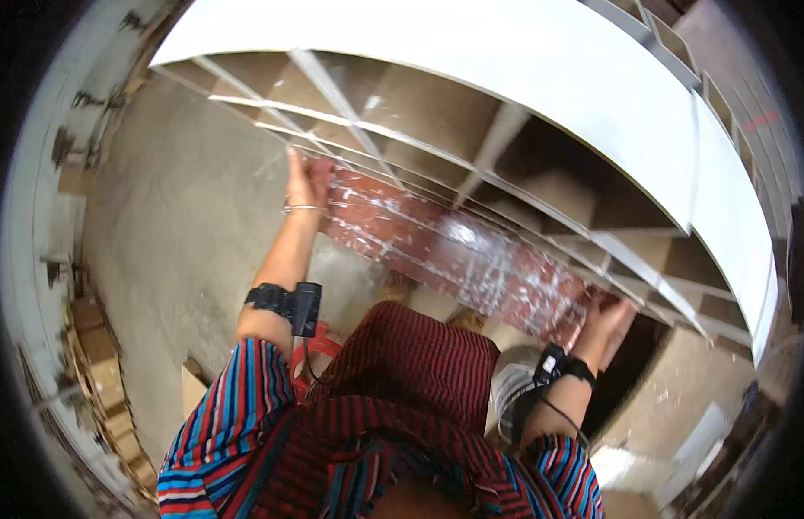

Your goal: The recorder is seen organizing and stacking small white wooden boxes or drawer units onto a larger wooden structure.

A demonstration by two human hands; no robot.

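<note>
A long reddish-brown board (445, 246), smeared with white, lies crosswise in front of my knees, its right end nearer to me. My left hand (309, 180) is closed round its left end, the thumb pointing up and the other fingers partly hidden. At the opposite end my right hand (605, 322) grips the board; its fingers are somewhat blurred. Just beyond the board stands a large shelf unit (497, 143) with many open compartments, white edges and a broad white top panel. The board's far edge runs along the unit's lower front, and I cannot tell whether they touch.
A greyish bucket (510, 385) stands beside my right knee, and something red (333, 346) shows beside my left knee. Flat brown cartons (104, 368) line the left wall. Concrete floor (186, 216) stretches left of the shelf unit. A pale slab (679, 389) is at the right.
</note>
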